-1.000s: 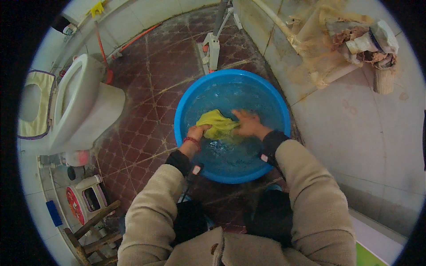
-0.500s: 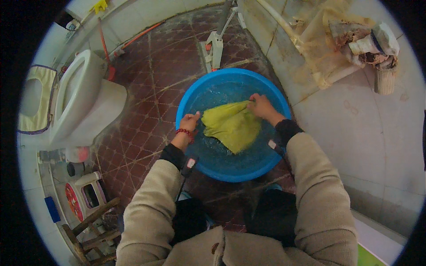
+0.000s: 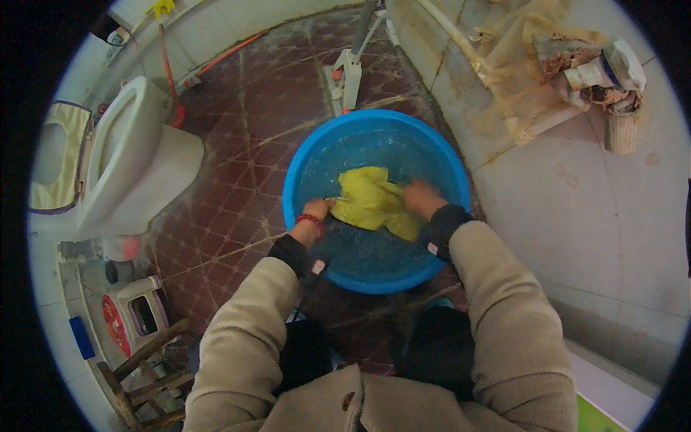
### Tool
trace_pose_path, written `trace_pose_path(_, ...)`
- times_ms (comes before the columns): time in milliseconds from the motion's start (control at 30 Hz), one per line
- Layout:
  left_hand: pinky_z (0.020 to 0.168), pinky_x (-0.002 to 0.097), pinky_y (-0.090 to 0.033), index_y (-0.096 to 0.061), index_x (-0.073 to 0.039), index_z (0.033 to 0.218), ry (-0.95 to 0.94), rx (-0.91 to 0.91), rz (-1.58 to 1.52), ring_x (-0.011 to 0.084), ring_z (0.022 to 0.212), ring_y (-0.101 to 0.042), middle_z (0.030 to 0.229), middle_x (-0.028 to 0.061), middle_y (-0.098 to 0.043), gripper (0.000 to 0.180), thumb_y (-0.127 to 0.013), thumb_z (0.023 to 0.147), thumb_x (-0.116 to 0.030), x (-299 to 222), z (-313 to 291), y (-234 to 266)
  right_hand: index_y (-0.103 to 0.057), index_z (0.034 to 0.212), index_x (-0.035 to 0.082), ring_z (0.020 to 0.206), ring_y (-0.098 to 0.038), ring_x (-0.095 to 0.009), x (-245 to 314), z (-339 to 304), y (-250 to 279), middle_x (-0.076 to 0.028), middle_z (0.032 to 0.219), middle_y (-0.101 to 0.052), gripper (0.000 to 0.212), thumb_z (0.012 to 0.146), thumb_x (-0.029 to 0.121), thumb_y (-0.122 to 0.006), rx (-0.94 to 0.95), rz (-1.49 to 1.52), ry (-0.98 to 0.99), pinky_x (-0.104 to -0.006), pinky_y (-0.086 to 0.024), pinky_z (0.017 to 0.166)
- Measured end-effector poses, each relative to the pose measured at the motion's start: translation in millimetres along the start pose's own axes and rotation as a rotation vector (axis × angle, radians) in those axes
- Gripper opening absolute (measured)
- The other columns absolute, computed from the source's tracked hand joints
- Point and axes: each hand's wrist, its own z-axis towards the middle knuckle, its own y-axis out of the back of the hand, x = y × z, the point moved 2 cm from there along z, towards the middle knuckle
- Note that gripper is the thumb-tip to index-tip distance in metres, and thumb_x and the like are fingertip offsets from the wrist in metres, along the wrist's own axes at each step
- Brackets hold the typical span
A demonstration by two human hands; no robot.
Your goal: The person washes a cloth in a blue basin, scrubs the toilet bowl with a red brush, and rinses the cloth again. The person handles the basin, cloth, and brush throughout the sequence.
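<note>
A wet yellow-green cloth (image 3: 369,199) lies bunched in the water of a round blue basin (image 3: 297,173) on the floor between my feet and a grey pole stand. My left hand (image 3: 317,209), with red beads at the wrist, pinches the cloth's left edge. On the other side, my right hand (image 3: 423,199) grips the cloth's right part; its fingers are smeared by motion. Dark cuffs show at both wrists, each with a small dark device near it.
A white toilet (image 3: 137,158) stands at the left, with a red-handled tool (image 3: 170,79) behind it. A stool (image 3: 137,313) and a wooden chair (image 3: 147,374) are at lower left. The pole stand (image 3: 347,83) rises just beyond the basin. A tiled wall with pipes (image 3: 468,50) borders the right.
My left hand has moved in and taken hold of the cloth's left edge. My right hand has moved down a little. The cloth has bunched up and shifted its shape.
</note>
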Motion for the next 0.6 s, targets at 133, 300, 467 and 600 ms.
trace_pose_path(133, 0.088, 0.0516, -0.044, -0.052, -0.011, 0.12, -0.278, 0.012, 0.775, 0.0311, 0.113, -0.049, 0.12, 0.0122, -0.053, 0.047, -0.068, 0.079, -0.027, 7, 2, 10, -0.039, 0.131, -0.001, 0.123, -0.041, -0.037, -7, 8, 2, -0.023, 0.136, -0.039, 0.069, 0.073, 0.024, -0.068, -0.017, 0.225, 0.039, -0.0433, -0.035, 0.101)
trace_pose_path(300, 0.09, 0.0357, -0.045, -0.053, -0.012, 0.12, -0.365, -0.127, 0.756, 0.0284, 0.107, -0.056, 0.116, 0.0102, -0.059, 0.061, -0.077, 0.067, -0.026, 7, -1, -3, -0.046, 0.125, -0.002, 0.111, -0.052, -0.032, 10, 41, -28, -0.022, 0.121, -0.053, 0.068, 0.071, 0.032, -0.07, -0.646, 0.728, 0.287, -0.0394, -0.041, 0.095)
trace_pose_path(467, 0.092, 0.0751, -0.017, -0.025, -0.021, 0.141, 0.27, 0.315, -0.609, 0.038, 0.134, -0.021, 0.147, 0.009, -0.024, 0.076, -0.035, 0.083, -0.07, -6, -33, -41, -0.053, 0.116, -0.001, 0.096, -0.059, -0.023, 30, 51, -36, -0.013, 0.105, -0.062, 0.056, 0.073, 0.03, -0.07, -0.335, 0.946, 0.356, -0.0349, -0.047, 0.082)
trace_pose_path(600, 0.093, 0.0723, -0.022, -0.026, -0.023, 0.141, 0.211, 0.474, -0.669, 0.0383, 0.132, -0.024, 0.145, 0.0096, -0.027, 0.076, -0.027, 0.083, -0.072, -18, -44, -56, -0.061, 0.101, 0.001, 0.087, -0.062, -0.025, 68, 23, -25, -0.013, 0.095, -0.064, 0.048, 0.07, 0.036, -0.073, -0.485, 1.231, 0.357, -0.0354, -0.049, 0.074)
